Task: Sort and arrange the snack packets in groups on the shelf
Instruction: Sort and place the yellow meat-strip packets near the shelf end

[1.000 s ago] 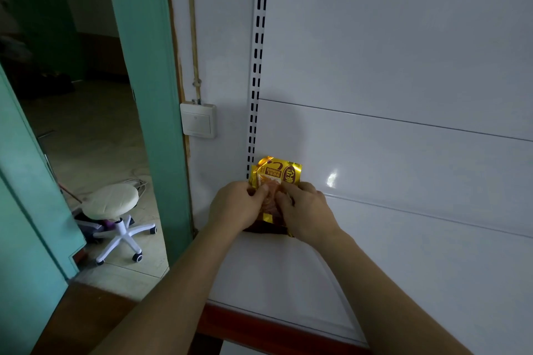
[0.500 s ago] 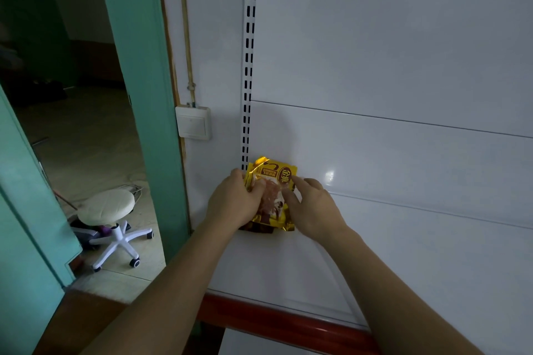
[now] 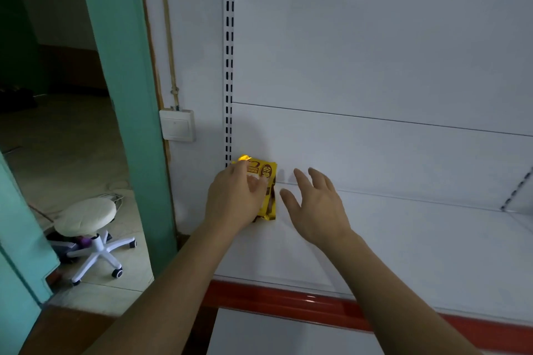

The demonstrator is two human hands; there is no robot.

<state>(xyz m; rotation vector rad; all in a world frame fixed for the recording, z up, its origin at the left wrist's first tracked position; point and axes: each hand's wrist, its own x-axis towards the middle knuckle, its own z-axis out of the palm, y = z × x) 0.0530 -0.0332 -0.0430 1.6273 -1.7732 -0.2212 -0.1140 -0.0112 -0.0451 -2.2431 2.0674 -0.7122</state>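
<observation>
Now the left hand [image 3: 235, 200] lies over the gold snack packet [image 3: 266, 190], fingers laid on its front and covering most of its left side. Just beside it, the right hand [image 3: 315, 207] hovers with fingers spread apart, holding nothing and clear of the packet. That packet stands at the far left back corner of the white shelf [image 3: 403, 239], against the back panel and next to the slotted upright [image 3: 228, 66]. Left of it is a wall switch [image 3: 177, 125], and a white stool [image 3: 89, 219] stands on the floor beyond the green door frame [image 3: 124, 95].

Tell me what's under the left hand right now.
The left hand rests on a gold snack packet at the back left of the white shelf. The packet's left part is covered, as is anything beneath it.
</observation>
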